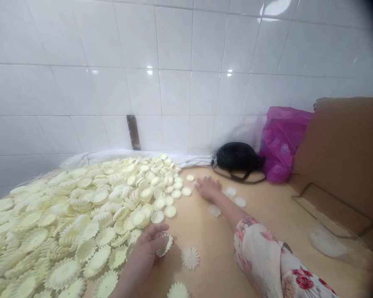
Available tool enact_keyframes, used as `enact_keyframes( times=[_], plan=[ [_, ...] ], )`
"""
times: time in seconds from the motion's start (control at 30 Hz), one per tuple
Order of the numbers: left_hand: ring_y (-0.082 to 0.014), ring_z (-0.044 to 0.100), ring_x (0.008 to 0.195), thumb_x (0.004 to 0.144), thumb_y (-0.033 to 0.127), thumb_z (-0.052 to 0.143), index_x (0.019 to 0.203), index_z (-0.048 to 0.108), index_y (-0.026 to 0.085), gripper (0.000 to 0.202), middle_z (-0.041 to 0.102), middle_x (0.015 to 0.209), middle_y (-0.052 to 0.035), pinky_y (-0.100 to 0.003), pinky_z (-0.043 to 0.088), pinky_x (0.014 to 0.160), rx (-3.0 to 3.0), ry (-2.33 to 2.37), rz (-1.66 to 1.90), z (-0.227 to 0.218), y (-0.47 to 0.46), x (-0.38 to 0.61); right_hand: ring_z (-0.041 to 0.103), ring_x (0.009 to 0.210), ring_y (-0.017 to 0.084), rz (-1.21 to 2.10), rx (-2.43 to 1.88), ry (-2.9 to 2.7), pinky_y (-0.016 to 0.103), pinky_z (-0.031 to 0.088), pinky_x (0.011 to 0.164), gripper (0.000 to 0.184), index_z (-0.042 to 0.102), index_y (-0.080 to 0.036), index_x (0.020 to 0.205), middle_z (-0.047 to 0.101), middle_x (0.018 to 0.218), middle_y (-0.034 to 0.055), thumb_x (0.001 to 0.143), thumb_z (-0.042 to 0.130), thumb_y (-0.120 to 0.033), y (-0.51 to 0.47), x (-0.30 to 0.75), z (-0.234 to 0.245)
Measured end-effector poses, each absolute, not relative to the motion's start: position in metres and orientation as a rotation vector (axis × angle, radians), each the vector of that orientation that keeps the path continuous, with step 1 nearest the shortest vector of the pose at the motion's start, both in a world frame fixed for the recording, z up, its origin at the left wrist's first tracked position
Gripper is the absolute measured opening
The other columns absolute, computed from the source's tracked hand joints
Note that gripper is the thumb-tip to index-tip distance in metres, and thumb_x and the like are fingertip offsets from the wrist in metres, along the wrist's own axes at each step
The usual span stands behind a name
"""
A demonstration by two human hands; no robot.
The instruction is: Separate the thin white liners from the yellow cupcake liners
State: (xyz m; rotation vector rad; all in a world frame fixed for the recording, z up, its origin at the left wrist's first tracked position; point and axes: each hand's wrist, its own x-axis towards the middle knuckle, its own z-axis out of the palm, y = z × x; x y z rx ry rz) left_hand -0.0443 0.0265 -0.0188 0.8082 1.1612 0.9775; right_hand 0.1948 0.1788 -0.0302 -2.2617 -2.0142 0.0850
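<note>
A large heap of pale yellow discs with toothed, gear-like edges covers the left side of the table. My left hand is at the heap's front right edge, with one toothed disc pinched between thumb and fingers. Farther back, my right hand lies palm down on the tabletop, fingers spread; a pale disc seems to be partly under its fingertips, though blur hides the contact. Near my right wrist lies a loose disc. Another toothed disc lies flat to the right of my left hand.
Against the white tiled wall sit a black bag with a strap and a purple plastic bag. At the right stands a large brown cardboard box, with a thin metal frame before it. White cloth runs behind the heap.
</note>
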Motion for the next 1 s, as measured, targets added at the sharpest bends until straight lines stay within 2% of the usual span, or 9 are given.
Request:
enact_keyframes(
  times=[0.13, 0.27, 0.33, 0.47, 0.57, 0.67, 0.8, 0.9, 1.0],
  plan=[
    [-0.0068, 0.045, 0.044, 0.055, 0.025, 0.072, 0.091, 0.054, 0.016, 0.041, 0.054, 0.056, 0.0029, -0.019, 0.03, 0.045, 0.833, 1.144, 0.968, -0.019, 0.026, -0.044, 0.031, 0.122, 0.036, 0.016, -2.397, -1.869, 0.059, 0.018, 0.091, 0.054, 0.049, -0.019, 0.122, 0.046, 0.128, 0.0183, 0.09, 0.015, -0.046, 0.157, 0.217, -0.029],
    [-0.0059, 0.043, 0.043, 0.056, 0.028, 0.073, 0.088, 0.054, 0.016, 0.039, 0.05, 0.055, 0.0044, -0.019, 0.031, 0.045, 0.871, 1.198, 0.976, -0.015, 0.02, -0.04, 0.029, 0.122, 0.039, -0.059, -2.38, -1.862, 0.06, 0.017, 0.092, 0.055, 0.051, -0.015, 0.121, 0.047, 0.126, 0.0212, 0.09, 0.015, -0.044, 0.12, 0.227, -0.025],
    [-0.0063, 0.045, 0.045, 0.058, 0.031, 0.072, 0.086, 0.054, 0.016, 0.036, 0.05, 0.057, 0.0043, -0.02, 0.033, 0.046, 0.906, 1.211, 0.988, -0.012, 0.017, -0.04, 0.024, 0.127, 0.036, -0.046, -2.277, -1.973, 0.055, 0.018, 0.096, 0.054, 0.044, -0.017, 0.129, 0.042, 0.134, 0.0171, 0.091, 0.016, -0.043, 0.098, 0.219, -0.024],
    [-0.0047, 0.043, 0.043, 0.062, 0.033, 0.07, 0.079, 0.052, 0.017, 0.029, 0.049, 0.058, 0.0049, -0.019, 0.031, 0.044, 0.986, 1.164, 0.981, -0.012, 0.017, -0.041, 0.014, 0.135, 0.025, 0.119, -1.94, -2.311, 0.041, 0.013, 0.106, 0.054, 0.024, -0.033, 0.14, 0.02, 0.149, 0.0002, 0.09, 0.018, -0.053, 0.048, 0.182, -0.023],
    [-0.0034, 0.039, 0.04, 0.064, 0.035, 0.068, 0.074, 0.05, 0.017, 0.027, 0.046, 0.055, 0.0062, -0.017, 0.028, 0.042, 0.993, 1.146, 1.018, -0.013, 0.02, -0.043, 0.003, 0.137, 0.024, 0.313, -1.484, -2.559, 0.046, 0.004, 0.107, 0.055, 0.012, -0.038, 0.141, 0.006, 0.151, -0.0013, 0.09, 0.016, -0.055, 0.019, 0.154, -0.027],
    [-0.0023, 0.035, 0.038, 0.063, 0.033, 0.068, 0.074, 0.049, 0.017, 0.027, 0.042, 0.052, 0.0075, -0.016, 0.021, 0.039, 0.957, 1.152, 1.033, -0.01, 0.022, -0.045, -0.003, 0.137, 0.025, 0.302, -1.485, -2.612, 0.05, 0.0, 0.106, 0.055, 0.016, -0.037, 0.141, 0.005, 0.151, 0.0018, 0.089, 0.014, -0.056, 0.022, 0.148, -0.034],
    [-0.0021, 0.034, 0.039, 0.06, 0.028, 0.07, 0.082, 0.053, 0.017, 0.03, 0.042, 0.051, 0.0079, -0.015, 0.022, 0.04, 0.914, 1.143, 0.982, -0.007, 0.025, -0.048, 0.007, 0.137, 0.028, 0.022, -1.989, -2.279, 0.05, 0.006, 0.106, 0.051, 0.031, -0.033, 0.138, 0.019, 0.149, 0.0038, 0.089, 0.031, -0.049, 0.056, 0.182, -0.032],
    [-0.0041, 0.04, 0.042, 0.059, 0.023, 0.069, 0.088, 0.055, 0.017, 0.032, 0.047, 0.054, 0.0058, -0.017, 0.03, 0.043, 0.93, 1.151, 0.963, -0.01, 0.023, -0.045, 0.013, 0.133, 0.037, -0.122, -2.119, -2.008, 0.057, 0.012, 0.102, 0.052, 0.036, -0.013, 0.136, 0.027, 0.144, 0.0194, 0.088, 0.038, -0.032, 0.061, 0.204, -0.02],
    [-0.0064, 0.045, 0.046, 0.06, 0.016, 0.066, 0.088, 0.058, 0.016, 0.029, 0.053, 0.057, 0.0029, -0.019, 0.035, 0.047, 1.002, 1.127, 0.969, -0.014, 0.016, -0.038, 0.036, 0.124, 0.03, -0.057, -1.975, -1.976, 0.045, 0.027, 0.101, 0.042, 0.05, -0.011, 0.125, 0.045, 0.132, 0.0178, 0.087, 0.038, -0.027, 0.042, 0.193, -0.009]
  ],
)
